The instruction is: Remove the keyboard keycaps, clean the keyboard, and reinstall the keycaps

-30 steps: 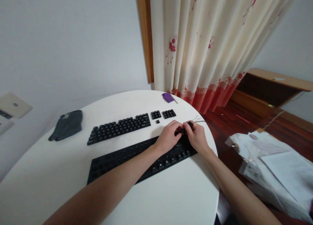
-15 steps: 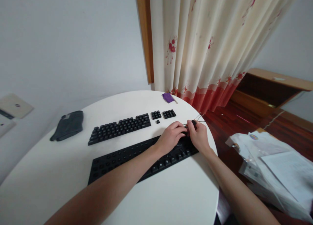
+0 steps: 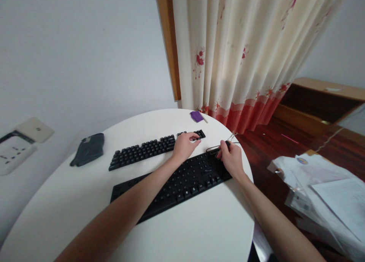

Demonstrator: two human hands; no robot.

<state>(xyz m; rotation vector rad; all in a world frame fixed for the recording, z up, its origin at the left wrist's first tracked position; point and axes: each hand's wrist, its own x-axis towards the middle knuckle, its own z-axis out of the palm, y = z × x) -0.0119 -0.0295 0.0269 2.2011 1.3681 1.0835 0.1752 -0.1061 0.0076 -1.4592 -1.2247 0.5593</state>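
My right hand (image 3: 230, 157) is closed around a black-handled keycap puller (image 3: 227, 143), with thin wire showing beside it, over the right end of the black keyboard (image 3: 182, 180). Most of the keyboard's upper part is without caps; some caps remain along its front row. My left hand (image 3: 185, 144) is over the small groups of removed keycaps (image 3: 203, 134), thumb and forefinger pinched on a small dark keycap (image 3: 198, 138). A larger block of keycaps (image 3: 142, 152) lies in rows left of it. My left forearm covers part of the keyboard.
On the white round table (image 3: 194, 231) lie a dark folded pouch (image 3: 89, 150) at the left and a purple cloth (image 3: 196, 116) with a pale stick at the back. A wall socket (image 3: 17, 152) is at left, a curtain (image 3: 228, 64) behind, plastic-wrapped papers (image 3: 327, 190) to the right.
My left hand has moved left and away from the keyboard to the small keycap groups. My right hand stays near the keyboard's right end with the puller. The view has shifted slightly.
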